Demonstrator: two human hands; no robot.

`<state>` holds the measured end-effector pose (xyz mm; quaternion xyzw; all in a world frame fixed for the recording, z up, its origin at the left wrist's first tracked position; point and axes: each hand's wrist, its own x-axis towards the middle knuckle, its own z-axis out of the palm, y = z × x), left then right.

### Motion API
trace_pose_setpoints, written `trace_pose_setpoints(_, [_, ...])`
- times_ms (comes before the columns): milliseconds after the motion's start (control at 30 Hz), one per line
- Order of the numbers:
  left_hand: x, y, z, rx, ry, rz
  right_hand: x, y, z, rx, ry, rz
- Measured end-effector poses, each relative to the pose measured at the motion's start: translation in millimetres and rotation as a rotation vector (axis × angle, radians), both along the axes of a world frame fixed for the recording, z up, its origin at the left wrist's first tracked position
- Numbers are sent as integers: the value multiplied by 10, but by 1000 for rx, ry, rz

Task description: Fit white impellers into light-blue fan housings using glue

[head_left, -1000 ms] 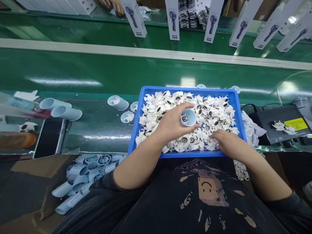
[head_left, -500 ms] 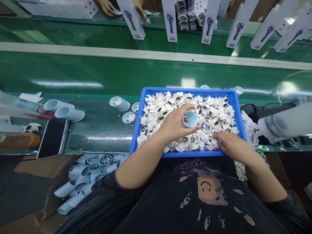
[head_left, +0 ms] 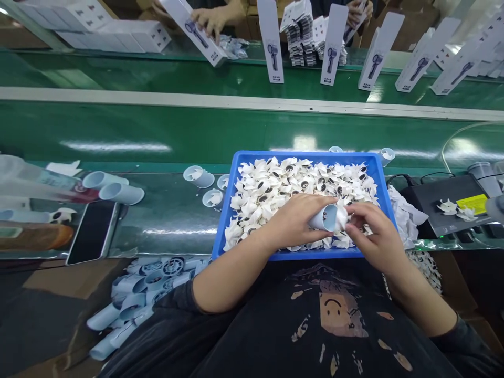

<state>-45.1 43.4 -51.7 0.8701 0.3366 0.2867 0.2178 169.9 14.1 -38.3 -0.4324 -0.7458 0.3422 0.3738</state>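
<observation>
My left hand (head_left: 300,221) is closed around a light-blue plastic cylinder (head_left: 321,219), tilted so its open end faces right; a small copper-coloured part shows inside. In my right hand (head_left: 376,231) a white fan blade (head_left: 342,216) is pinched between thumb and fingers, right at the cylinder's mouth. Whether the two touch I cannot tell. Both hands are above a blue tray (head_left: 217,231) heaped with white fan blades (head_left: 271,184), several showing dark round hubs.
Light-blue cylinders (head_left: 199,177) with blades inside stand left of the tray. A phone (head_left: 93,232) lies further left. At right are crumpled white plastic (head_left: 405,215) and a dark box (head_left: 449,202). Across the green belt (head_left: 157,128), other people's hands (head_left: 210,22) handle white cartons (head_left: 271,44).
My right hand has risen from the heap with a fan blade and come to the cylinder. My left hand has turned the cylinder's opening to the right. The view has shifted slightly.
</observation>
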Motion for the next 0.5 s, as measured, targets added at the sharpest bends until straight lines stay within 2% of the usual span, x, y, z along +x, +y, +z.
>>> trace_pose_setpoints(67, [14,-23,-21,44,-31,-32,-84,-14,82,288,-285,-30])
trace_pose_setpoints(133, [31,-45,-50,112,-86,-68,-158,-6,131,413,-471,-30])
trace_pose_setpoints(300, [91,-77,-122,196,-199,11,-209,78,114,441,-475,-46])
trace_pose_setpoints(400, [145,-76,-154,118,-171,25,-149,101,118,445,-435,-20])
trace_pose_setpoints(500, [117,-67,-118,20,-48,24,-13,26,165,409,-299,79])
